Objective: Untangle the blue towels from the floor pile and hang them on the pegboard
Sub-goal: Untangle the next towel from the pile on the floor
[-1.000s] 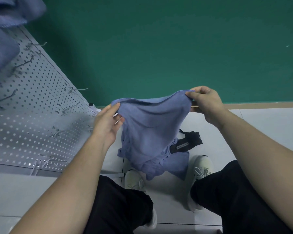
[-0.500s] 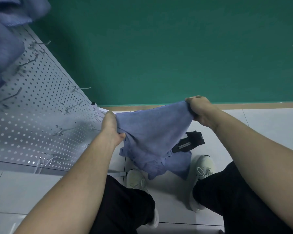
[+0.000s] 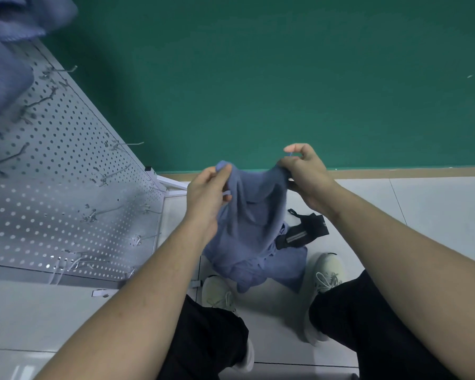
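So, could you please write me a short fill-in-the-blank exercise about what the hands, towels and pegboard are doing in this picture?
1. The held blue towel is gripped by ____ hands, the left hand and the right hand.
2. The pegboard stands on the person's ____ side.
3. The wall behind the towels is coloured ____.
4. The black strap lies on the ____, beside the floor pile.

Missing words: both; left; green; floor

Dim, even light; soft shadows on floor; wide-angle bending; blurred top-left corner.
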A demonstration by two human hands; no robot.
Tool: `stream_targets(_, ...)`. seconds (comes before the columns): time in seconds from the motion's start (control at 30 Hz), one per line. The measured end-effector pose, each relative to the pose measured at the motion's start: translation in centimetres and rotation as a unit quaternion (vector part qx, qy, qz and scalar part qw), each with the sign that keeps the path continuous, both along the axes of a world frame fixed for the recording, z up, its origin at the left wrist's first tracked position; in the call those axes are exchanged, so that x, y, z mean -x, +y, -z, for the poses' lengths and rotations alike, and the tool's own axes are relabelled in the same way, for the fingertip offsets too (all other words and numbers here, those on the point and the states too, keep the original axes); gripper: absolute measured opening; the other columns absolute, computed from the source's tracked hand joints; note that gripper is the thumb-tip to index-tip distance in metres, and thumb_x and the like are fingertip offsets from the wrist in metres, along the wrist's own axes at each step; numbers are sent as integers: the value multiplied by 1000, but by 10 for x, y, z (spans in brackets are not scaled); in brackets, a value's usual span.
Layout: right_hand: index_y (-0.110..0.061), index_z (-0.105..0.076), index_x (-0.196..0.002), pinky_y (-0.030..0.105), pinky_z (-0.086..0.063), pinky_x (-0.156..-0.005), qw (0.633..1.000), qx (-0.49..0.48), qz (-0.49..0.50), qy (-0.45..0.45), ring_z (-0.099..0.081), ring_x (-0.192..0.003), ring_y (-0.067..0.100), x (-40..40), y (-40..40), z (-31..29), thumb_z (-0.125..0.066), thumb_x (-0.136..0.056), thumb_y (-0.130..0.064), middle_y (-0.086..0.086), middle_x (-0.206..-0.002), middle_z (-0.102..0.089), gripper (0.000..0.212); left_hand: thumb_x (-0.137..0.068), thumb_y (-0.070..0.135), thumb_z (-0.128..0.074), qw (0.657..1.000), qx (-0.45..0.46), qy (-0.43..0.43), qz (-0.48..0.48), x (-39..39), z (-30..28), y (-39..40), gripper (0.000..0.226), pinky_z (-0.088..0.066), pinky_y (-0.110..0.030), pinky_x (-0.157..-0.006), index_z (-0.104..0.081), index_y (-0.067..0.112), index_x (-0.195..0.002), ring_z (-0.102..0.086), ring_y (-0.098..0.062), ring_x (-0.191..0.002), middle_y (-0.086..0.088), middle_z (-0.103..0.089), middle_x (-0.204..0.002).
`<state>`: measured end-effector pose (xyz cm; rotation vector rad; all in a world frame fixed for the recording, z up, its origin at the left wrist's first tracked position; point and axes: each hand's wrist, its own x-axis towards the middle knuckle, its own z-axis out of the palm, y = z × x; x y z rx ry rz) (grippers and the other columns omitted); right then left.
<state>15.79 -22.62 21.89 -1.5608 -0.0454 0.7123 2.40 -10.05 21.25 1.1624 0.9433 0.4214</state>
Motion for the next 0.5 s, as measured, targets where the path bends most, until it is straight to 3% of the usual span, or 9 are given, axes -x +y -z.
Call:
stream_targets(0.13,-15,-52,-110,29,-55,-71,997,-61,-21,33,-59,-66,15,14,11,1,-69,-91,0,4,-77,-57,30,-88,16,-76,999,20,-37,-8,-6,3,-7,2,-51,-24,-71,-76,15,-86,-56,-16,-74,-7,-68,-85)
stream_targets(0.27,-10,-55,-111,21,-56,-65,992,-85,-10,95,-64,-66,14,27,22,2,-72,-88,1,10,-86,-63,31,-90,11,-72,999,25,-42,5,-10,5,-16,4,-55,-27,-83,-76,11,-90,-65,-18,-84,-8,-75,-92)
stream_targets(0.43,-18,-49,-103,26,-51,-66,998,-51,-33,-31,-57,-61,12,35,26,0,-69,-86,9,0,-73,-57,37,-98,9,-59,998,42,-53,-20,-13,0,-18,20,-55,-25,-75,-71,9,-82,-65,-19,-78,-11,-70,-85)
stream_targets(0.5,-17,-48,-106,22,-50,-62,995,-39,-35,-80,-58,-59,7,38,26,-2,-66,-86,11,-2,-79,-57,39,-99,11,-59,998,33,-55,-4,-12,-1,-20,23,-57,-24,-75,-73,12,-81,-66,-15,-74,-6,-71,-81)
